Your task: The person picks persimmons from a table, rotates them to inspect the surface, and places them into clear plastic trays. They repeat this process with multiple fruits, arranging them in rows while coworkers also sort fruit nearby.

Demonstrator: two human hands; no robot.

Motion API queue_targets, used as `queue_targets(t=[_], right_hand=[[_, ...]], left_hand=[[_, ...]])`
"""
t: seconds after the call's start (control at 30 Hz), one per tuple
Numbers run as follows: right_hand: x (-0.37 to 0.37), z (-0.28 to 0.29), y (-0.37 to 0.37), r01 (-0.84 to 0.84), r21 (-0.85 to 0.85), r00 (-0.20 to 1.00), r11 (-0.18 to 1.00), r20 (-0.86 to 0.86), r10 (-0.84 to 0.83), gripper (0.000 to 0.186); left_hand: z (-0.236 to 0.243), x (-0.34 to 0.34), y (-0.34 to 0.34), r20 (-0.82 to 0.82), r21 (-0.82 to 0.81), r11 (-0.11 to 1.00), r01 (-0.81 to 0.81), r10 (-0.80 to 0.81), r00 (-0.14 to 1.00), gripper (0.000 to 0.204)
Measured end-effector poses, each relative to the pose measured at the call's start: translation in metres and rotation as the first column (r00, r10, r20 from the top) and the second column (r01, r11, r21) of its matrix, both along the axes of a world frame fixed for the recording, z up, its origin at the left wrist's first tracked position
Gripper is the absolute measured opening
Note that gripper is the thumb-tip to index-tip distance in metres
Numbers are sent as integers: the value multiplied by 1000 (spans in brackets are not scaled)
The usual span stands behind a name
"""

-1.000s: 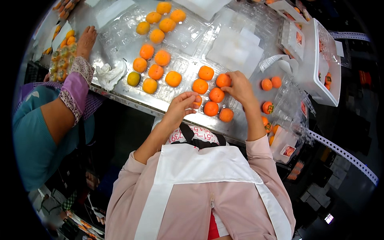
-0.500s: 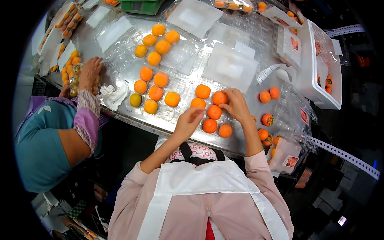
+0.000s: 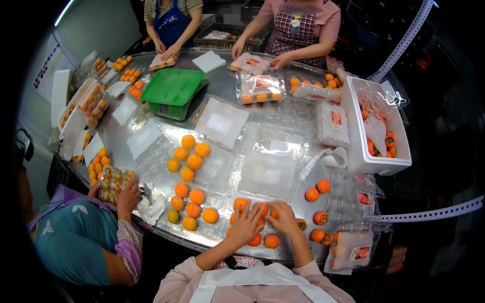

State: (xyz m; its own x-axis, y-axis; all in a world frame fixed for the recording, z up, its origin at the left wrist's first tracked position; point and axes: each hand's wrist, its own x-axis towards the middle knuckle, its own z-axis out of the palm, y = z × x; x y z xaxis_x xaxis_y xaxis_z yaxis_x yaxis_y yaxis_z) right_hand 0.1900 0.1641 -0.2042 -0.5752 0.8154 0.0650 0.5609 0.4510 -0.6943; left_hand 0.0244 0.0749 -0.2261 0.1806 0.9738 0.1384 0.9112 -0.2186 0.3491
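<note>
On the metal table in front of me, several orange persimmons [image 3: 272,241] sit in a clear plastic tray. My left hand [image 3: 245,225] lies over them with its fingers spread, hiding part of the group. My right hand [image 3: 284,220] has thumb and fingers around a persimmon [image 3: 274,213] at the tray's right side. Left of my hands, another group of persimmons [image 3: 193,209] rests in clear plastic, one of them greenish. Beyond the tray lies a white sheet [image 3: 268,175] on clear plastic. Several loose persimmons [image 3: 320,218] stand to the right of my right hand.
A white foam box [image 3: 381,164] of persimmons stands at the right, a green bin [image 3: 173,88] farther back. Packed trays [image 3: 352,251] lie near the right edge. At left, a co-worker [image 3: 76,237] holds a fruit pack [image 3: 114,186]; two more people work across the table.
The view has tilted up, bringing the far side and two people into sight. My left hand has moved onto the persimmons with fingers spread; my right hand stays at the tray's right side.
</note>
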Motion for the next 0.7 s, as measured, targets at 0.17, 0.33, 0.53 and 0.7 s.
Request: queue_targets(t=[0.17, 0.33, 0.53, 0.7], right_hand=[[-1, -6, -5, 4, -3, 1000, 1000, -1, -4, 39], [-8, 0, -8, -1, 42, 1000, 999, 21, 1, 34], [-18, 6, -14, 19, 123, 998, 992, 56, -26, 29], [-32, 16, -29, 51, 230, 999, 972, 4, -54, 26]], left_hand=[[-3, 1, -3, -11, -1, 1000, -18, 18, 1000, 70], [-3, -1, -4, 17, 9, 1000, -17, 17, 1000, 66], [15, -9, -6, 308, 77, 993, -88, 60, 950, 52], [18, -26, -23, 502, 168, 978, -128, 27, 864, 37]])
